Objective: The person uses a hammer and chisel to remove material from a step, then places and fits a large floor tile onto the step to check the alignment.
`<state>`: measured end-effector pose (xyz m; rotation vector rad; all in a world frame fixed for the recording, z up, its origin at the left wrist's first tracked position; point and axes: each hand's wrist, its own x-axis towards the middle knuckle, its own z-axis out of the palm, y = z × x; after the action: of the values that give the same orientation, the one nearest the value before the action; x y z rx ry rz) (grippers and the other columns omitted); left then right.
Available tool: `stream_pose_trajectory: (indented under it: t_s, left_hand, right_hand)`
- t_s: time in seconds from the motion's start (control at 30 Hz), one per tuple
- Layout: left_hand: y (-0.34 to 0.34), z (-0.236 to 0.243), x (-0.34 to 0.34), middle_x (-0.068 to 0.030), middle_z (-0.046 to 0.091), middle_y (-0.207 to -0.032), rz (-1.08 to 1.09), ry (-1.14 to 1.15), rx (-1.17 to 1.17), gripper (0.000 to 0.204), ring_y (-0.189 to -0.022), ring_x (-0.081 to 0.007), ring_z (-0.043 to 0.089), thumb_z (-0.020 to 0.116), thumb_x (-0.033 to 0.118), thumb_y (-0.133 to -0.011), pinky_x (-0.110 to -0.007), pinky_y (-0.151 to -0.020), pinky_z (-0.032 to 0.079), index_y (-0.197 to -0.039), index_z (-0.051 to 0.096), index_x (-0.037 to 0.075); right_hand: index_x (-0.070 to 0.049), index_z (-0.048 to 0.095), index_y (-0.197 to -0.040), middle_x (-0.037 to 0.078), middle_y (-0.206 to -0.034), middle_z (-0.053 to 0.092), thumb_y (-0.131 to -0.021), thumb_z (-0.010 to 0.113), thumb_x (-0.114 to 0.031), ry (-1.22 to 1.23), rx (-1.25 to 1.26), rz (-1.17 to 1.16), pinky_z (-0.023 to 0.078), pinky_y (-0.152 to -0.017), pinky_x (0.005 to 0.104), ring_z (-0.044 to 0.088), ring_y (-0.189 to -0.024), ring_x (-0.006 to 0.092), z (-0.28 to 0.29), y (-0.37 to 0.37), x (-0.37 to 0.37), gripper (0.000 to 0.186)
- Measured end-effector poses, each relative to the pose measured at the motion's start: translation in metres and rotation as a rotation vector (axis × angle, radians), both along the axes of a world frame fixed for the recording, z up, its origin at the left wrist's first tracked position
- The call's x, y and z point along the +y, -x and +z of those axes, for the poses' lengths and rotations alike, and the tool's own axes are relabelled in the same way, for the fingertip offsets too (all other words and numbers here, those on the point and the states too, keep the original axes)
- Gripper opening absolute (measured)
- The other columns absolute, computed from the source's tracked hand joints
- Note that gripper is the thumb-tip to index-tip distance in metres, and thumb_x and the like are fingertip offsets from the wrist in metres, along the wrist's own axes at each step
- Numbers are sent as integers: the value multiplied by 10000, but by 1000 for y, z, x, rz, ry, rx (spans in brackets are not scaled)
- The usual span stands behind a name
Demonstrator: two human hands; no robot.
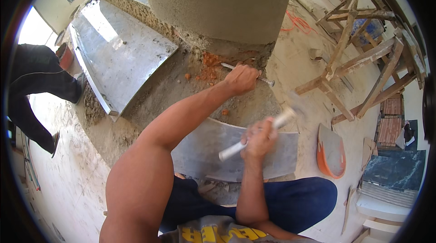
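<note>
My left hand is closed around a metal chisel. Its far end points at exposed orange brick at the foot of a round plastered column. My right hand grips the pale handle of a hammer. The hammer's head is smeared by motion, below and right of the chisel's near end and apart from it. Beneath my hands lies sandy mortar rubble with bits of broken brick. A curved grey stone slab lies between my knees and the rubble.
A large polished slab rests at the left, near another person's dark-trousered leg. To the right are a wooden trestle, an orange-rimmed basin and stacked tiles. An orange cord lies behind the column's right side.
</note>
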<state>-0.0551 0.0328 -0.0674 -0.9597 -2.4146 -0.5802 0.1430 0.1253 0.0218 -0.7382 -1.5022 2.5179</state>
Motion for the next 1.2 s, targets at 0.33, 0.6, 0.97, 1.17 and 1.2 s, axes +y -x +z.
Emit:
stream_pose_trajectory:
  t_s: [0.33, 0.6, 0.97, 1.17, 1.2]
  left_hand:
    - [-4, 10, 0, -175, 714, -765, 33, 53, -148, 176, -709, -343, 717, 609, 129, -935, -488, -779, 552, -956, 738, 11]
    - [-8, 31, 1, -228, 713, -796, 69, 17, -368, 195, -769, -400, 723, 600, 125, -937, -488, -810, 566, -942, 740, -11]
    - [-6, 22, -8, -218, 719, -843, 55, 27, -228, 143, -838, -375, 723, 637, 137, -901, -553, -822, 535, -923, 703, 11]
    - [-12, 27, -25, -220, 700, -817, -98, 36, -315, 120, -843, -404, 697, 644, 125, -896, -521, -817, 534, -923, 694, 19]
    - [-14, 32, -31, -221, 700, -819, -132, 42, -406, 127, -843, -407, 694, 644, 122, -894, -513, -817, 536, -938, 700, 16]
  right_hand:
    - [-124, 371, -837, -32, -615, 355, -1115, 456, -343, -5, -101, 124, 307, -323, 282, 346, -424, 85, 0, 7, 9, 365]
    - [-127, 368, -797, -24, -597, 361, -1101, 478, -315, 69, -20, -3, 308, -308, 286, 354, -421, 83, 0, 11, 20, 374]
    - [-134, 374, -802, -30, -596, 344, -1104, 475, -355, 35, -85, 65, 309, -319, 275, 340, -418, 87, 13, 11, 11, 387]
    - [-135, 346, -778, -28, -595, 341, -1105, 441, -342, 42, 134, -177, 323, -337, 263, 346, -419, 83, 13, 4, -7, 398]
    - [-135, 344, -777, -28, -595, 340, -1106, 436, -342, 46, 120, -164, 323, -336, 262, 347, -419, 82, 13, 3, -9, 399]
